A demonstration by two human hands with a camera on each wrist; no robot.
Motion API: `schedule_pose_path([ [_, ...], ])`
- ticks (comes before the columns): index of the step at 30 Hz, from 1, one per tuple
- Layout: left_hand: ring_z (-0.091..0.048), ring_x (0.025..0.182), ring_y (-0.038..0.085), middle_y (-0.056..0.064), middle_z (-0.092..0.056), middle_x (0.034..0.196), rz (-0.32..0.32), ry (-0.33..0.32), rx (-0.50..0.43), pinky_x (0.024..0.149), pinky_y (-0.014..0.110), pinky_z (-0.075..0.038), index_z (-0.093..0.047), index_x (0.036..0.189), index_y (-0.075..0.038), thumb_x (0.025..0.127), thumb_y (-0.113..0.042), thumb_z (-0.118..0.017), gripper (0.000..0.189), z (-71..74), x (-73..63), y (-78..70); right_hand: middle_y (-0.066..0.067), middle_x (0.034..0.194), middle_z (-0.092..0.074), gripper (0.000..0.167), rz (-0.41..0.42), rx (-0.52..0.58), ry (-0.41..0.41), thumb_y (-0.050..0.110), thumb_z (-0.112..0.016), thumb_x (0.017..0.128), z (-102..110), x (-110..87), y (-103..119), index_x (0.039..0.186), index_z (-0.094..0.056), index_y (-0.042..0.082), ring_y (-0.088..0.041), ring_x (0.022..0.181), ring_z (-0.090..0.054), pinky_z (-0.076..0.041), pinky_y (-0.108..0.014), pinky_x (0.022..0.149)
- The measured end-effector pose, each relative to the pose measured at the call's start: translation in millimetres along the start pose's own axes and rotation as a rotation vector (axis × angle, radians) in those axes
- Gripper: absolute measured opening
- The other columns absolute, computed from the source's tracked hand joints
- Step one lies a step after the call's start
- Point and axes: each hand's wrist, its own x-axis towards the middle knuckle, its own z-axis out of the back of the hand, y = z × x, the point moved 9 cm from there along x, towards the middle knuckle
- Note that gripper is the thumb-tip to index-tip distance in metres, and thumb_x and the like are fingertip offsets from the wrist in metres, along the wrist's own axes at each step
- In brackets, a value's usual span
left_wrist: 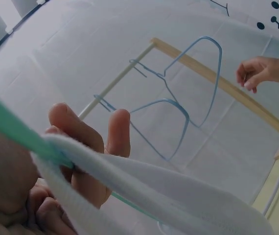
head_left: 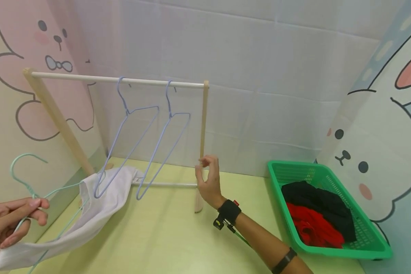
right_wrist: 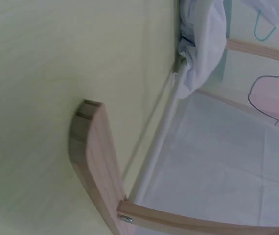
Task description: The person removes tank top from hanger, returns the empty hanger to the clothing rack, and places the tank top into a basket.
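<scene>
At the lower left of the head view, my left hand [head_left: 15, 219] pinches a mint-green hanger [head_left: 12, 167] just below its hook. A white garment [head_left: 118, 198] hangs on that hanger, its far end reaching back to the rack's lower bar. The left wrist view shows the white cloth [left_wrist: 203, 196] draped across the hanger, close to the fingers. My right hand [head_left: 210, 182] is raised beside the rack's right post [head_left: 204, 121], its fingers loosely bent and nothing visible between them. Two lavender hangers, a left one [head_left: 121, 97] and a right one [head_left: 169, 101], hang bare on the rail [head_left: 82, 78].
A green basket [head_left: 281, 198] stands at the right with black cloth [head_left: 322, 201] and red cloth [head_left: 311, 228] inside. The rack's wooden foot [right_wrist: 98, 156] rests on the pale yellow table [head_left: 157, 236]. Printed curtains surround the table at the back and sides.
</scene>
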Motion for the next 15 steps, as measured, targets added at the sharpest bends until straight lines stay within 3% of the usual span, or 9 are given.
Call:
schedule_pose_path([
  [3,-0.018,0.05,0.032,0.007,-0.077,0.095,-0.02,0.007,0.0,0.034,0.043,-0.007,-0.073,0.124,-0.014,0.116,0.005,-0.026,0.051,-2.5,1.7,-2.4,-0.017,0.127,-0.056,0.031,-0.036,-0.008,0.169,-0.001,-0.063,0.104,-21,-12.2,-1,0.134,-0.058,-0.003,-0.034,0.107,-0.056,-0.051,-0.041,0.093],
  [9,-0.015,0.049,0.032,0.006,-0.078,0.096,-0.025,0.055,-0.044,0.033,0.043,-0.005,-0.074,0.124,-0.014,0.116,0.005,-0.023,0.055,-7.0,4.2,-5.3,-0.014,0.143,-0.058,0.042,-0.16,0.01,0.592,0.017,-0.06,0.111,-80,-37.3,8,0.149,-0.052,0.003,-0.033,0.122,-0.06,-0.053,-0.043,0.102],
  [12,-0.014,0.048,0.033,0.004,-0.078,0.096,-0.012,0.062,-0.048,0.032,0.044,-0.005,-0.074,0.123,-0.017,0.116,0.004,-0.023,0.056,-3.9,4.8,-2.3,-0.011,0.148,-0.056,0.045,-0.147,0.017,0.758,0.022,-0.059,0.113,-110,-46.4,23,0.153,-0.048,0.007,-0.029,0.127,-0.06,-0.053,-0.037,0.103],
  [15,-0.014,0.049,0.033,0.004,-0.077,0.095,0.005,0.043,-0.037,0.033,0.045,-0.006,-0.075,0.122,-0.018,0.117,0.002,-0.025,0.055,-2.5,5.1,0.0,-0.01,0.149,-0.057,0.044,-0.086,0.02,0.83,0.023,-0.059,0.113,-132,-45.5,40,0.152,-0.048,0.006,-0.024,0.126,-0.061,-0.05,-0.026,0.104],
])
